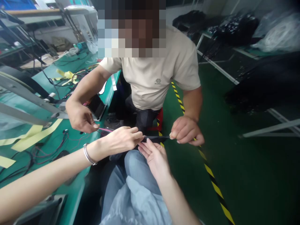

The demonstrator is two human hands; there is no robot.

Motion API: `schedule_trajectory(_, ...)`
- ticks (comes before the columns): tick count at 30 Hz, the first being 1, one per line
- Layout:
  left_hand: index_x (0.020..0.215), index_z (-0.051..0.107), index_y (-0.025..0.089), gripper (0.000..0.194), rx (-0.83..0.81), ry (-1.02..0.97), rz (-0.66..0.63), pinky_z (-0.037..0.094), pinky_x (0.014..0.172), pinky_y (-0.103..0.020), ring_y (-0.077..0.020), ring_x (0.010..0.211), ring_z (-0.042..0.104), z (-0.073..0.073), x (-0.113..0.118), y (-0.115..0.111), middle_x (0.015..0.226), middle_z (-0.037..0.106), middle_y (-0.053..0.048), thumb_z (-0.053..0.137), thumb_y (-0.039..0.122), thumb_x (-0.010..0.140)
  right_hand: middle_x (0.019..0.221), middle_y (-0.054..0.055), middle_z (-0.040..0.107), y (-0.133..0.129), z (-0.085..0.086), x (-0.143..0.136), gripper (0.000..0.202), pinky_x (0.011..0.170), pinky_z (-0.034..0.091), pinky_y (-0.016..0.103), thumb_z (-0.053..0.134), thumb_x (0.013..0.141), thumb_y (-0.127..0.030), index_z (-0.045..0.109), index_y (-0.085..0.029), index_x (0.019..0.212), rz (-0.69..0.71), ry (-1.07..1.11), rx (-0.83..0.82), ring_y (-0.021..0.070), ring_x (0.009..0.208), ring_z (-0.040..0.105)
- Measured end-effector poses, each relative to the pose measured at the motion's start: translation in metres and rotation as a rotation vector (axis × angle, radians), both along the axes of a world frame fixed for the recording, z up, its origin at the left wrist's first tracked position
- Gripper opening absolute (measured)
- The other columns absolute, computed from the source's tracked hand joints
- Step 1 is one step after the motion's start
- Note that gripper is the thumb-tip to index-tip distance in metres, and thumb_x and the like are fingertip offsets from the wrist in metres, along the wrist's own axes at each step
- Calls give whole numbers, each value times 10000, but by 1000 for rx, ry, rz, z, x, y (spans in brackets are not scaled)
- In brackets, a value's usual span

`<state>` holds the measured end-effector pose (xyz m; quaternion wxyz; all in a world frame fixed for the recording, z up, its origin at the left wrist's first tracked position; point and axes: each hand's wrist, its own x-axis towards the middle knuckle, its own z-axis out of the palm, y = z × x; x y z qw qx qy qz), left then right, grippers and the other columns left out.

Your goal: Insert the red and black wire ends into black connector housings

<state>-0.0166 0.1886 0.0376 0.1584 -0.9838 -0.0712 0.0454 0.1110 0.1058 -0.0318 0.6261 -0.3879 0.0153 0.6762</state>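
A dark, flat black strip is stretched level above my knees, with thin pink wires at its left end. My left hand, a silver bangle on its wrist, is closed over the strip near its middle. From below, my right hand pinches the strip's lower edge between thumb and fingers, just right of my left. A co-worker facing me holds the wires with one hand and pinches the strip's right end with the other hand. What lies under my left fingers is hidden.
On the left, a green workbench carries yellow strips, loose cables and a grey metal frame. A red stool is under the co-worker. Yellow-black tape crosses the green floor; racks with dark bundles stand right.
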Motion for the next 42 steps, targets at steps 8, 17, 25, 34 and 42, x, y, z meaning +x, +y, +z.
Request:
schedule_trajectory(8, 1267, 475, 183, 424, -368, -52, 167, 436, 675, -244, -154, 805, 498, 1, -10, 18, 894, 543, -55, 374, 75, 869, 773, 113, 707, 3, -3, -5, 309, 741, 536, 322, 830, 516, -319, 618, -128, 633, -26, 12, 13, 242, 807, 678)
schedule_trajectory(17, 1133, 583, 146, 323, -390, -70, 213, 456, 730, -257, -155, 817, 543, 0, -32, 31, 893, 579, -77, 379, 121, 883, 921, 137, 694, 8, -3, -13, 478, 744, 536, 336, 767, 555, -504, 663, -119, 817, 35, -12, 86, 244, 854, 667)
schedule_trajectory(25, 1167, 543, 166, 313, -151, -31, 109, 409, 619, -276, -168, 746, 486, 7, -31, 18, 834, 544, -57, 389, 149, 895, 776, 80, 699, 14, 0, -30, 276, 761, 530, 323, 790, 581, -296, 633, -121, 726, 98, -18, 45, 221, 815, 670)
schedule_trajectory(34, 1026, 621, 166, 337, 3, -261, 229, 319, 508, -275, -153, 767, 472, -19, -37, -16, 926, 495, -111, 302, 159, 919, 952, 77, 678, 24, -2, -23, 202, 1057, 364, 361, 457, 738, -254, 645, -310, 687, 269, -284, -281, 165, 1060, 580)
schedule_trajectory(42, 1008, 649, 140, 303, -114, -218, 227, 407, 603, -291, -180, 802, 515, 0, -51, -4, 882, 569, -118, 366, 151, 899, 1285, 43, 523, 17, 0, -24, 128, 1133, 259, 356, 552, 727, -364, 669, -339, 771, 297, -342, -275, 206, 1266, 387)
